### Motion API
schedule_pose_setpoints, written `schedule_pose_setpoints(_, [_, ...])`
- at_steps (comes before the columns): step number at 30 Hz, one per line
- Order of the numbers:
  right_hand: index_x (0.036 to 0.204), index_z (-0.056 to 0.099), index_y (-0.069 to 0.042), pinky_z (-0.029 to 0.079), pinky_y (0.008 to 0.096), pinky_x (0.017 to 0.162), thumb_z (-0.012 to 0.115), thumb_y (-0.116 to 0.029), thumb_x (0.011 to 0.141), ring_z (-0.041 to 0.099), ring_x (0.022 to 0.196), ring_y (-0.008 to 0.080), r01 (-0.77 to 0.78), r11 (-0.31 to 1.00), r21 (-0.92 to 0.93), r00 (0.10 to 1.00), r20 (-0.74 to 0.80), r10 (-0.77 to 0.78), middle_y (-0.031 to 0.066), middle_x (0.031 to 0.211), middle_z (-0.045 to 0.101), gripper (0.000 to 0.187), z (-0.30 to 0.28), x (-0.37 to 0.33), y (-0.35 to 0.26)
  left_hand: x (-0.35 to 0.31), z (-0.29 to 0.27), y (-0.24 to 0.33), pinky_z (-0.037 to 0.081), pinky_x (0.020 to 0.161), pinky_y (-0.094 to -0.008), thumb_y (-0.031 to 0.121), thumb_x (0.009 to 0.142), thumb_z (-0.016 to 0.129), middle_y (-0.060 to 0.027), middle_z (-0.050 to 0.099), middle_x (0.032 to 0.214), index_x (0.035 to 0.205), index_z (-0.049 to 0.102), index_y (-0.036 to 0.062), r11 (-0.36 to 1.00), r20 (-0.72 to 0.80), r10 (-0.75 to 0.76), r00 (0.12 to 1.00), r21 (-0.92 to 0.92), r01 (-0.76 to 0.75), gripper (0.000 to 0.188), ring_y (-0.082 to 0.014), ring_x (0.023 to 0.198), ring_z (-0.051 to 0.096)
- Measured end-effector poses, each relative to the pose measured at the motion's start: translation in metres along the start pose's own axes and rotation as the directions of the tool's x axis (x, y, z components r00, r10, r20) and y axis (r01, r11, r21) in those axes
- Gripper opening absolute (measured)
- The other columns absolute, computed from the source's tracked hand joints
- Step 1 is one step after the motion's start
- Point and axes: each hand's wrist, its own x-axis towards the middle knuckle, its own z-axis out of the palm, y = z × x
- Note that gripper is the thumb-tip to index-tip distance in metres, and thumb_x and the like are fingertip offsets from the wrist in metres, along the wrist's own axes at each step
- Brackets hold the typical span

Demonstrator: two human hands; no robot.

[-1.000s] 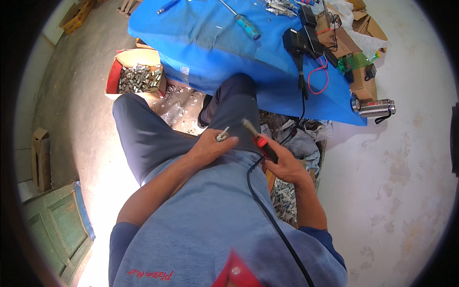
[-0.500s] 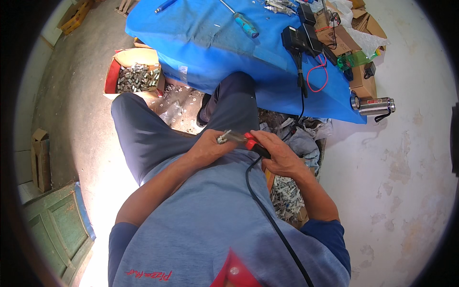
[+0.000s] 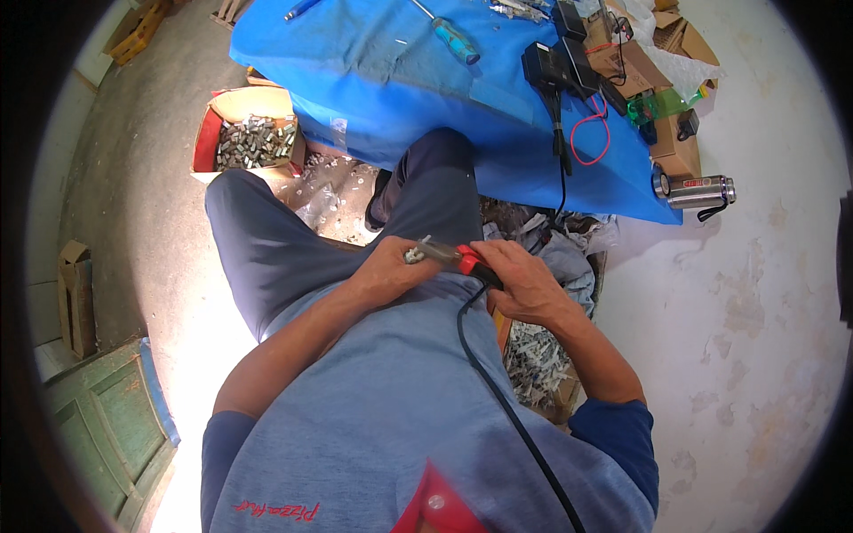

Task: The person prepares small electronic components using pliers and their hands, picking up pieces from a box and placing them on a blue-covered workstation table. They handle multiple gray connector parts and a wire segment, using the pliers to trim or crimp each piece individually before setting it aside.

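Over my lap, my left hand (image 3: pixel 392 271) is closed around a small whitish part (image 3: pixel 414 255), mostly hidden by the fingers. My right hand (image 3: pixel 524 280) grips pliers with red and black handles (image 3: pixel 468 259). Their grey metal head (image 3: pixel 440 251) points left and meets the part at my left fingertips. The head is slightly blurred, so whether the jaws are apart does not show. A black cable (image 3: pixel 499 397) runs up over my shirt to just below the pliers' handles; I cannot tell whether it joins them.
Ahead stands a blue-covered table (image 3: pixel 373 80) with a screwdriver (image 3: pixel 456 41), black power adapters (image 3: pixel 546 71) and a steel flask (image 3: pixel 700 194) at its right edge. A carton of small metal pieces (image 3: pixel 256 142) sits left of my knees. Scrap strips (image 3: pixel 536 364) lie in a container below my right forearm.
My right elbow has shifted slightly outward to the right. Both hands keep almost the same place, still on the part and the pliers.
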Motion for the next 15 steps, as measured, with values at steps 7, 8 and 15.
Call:
schedule_pose_setpoints(7, [0.117,0.056,-0.005,0.050,0.0438,0.079,0.066,-0.013,0.072,0.060,0.095,0.0346,0.029,0.991,-0.132,0.999,0.019,-0.026,0.0137,0.099,0.062,0.047,-0.003,0.001,0.001,-0.002,0.002,0.010,0.035,0.054,-0.0256,0.024,0.090,0.063,0.0054,0.052,0.066,0.096,0.072,-0.0004,0.997,0.016,-0.010,1.000,0.082,0.009,0.027,-0.0036,0.063,0.042])
schedule_pose_setpoints(8, [0.116,0.056,-0.005,0.050,0.0437,0.079,0.066,-0.013,0.072,0.061,0.093,0.0344,0.029,0.990,-0.139,1.000,0.005,-0.029,0.0137,0.097,0.062,0.046,-0.004,0.001,-0.002,-0.002,0.002,0.010,0.037,0.054,-0.0264,0.023,0.089,0.062,0.0041,0.052,0.065,0.099,0.072,-0.0014,0.995,0.014,-0.004,1.000,0.104,0.003,0.028,-0.0042,0.063,0.042])
schedule_pose_setpoints(15, [0.117,0.054,0.000,0.048,0.0445,0.085,0.071,-0.003,0.066,0.059,0.099,0.0376,0.051,0.996,-0.077,0.998,-0.018,-0.052,0.0182,0.105,0.060,0.054,-0.004,-0.003,-0.004,0.001,0.002,0.003,0.041,0.054,-0.0312,0.028,0.084,0.064,-0.0028,0.053,0.057,0.091,0.071,-0.0046,0.980,-0.071,-0.008,0.997,0.199,0.023,0.034,-0.0079,0.058,0.046])
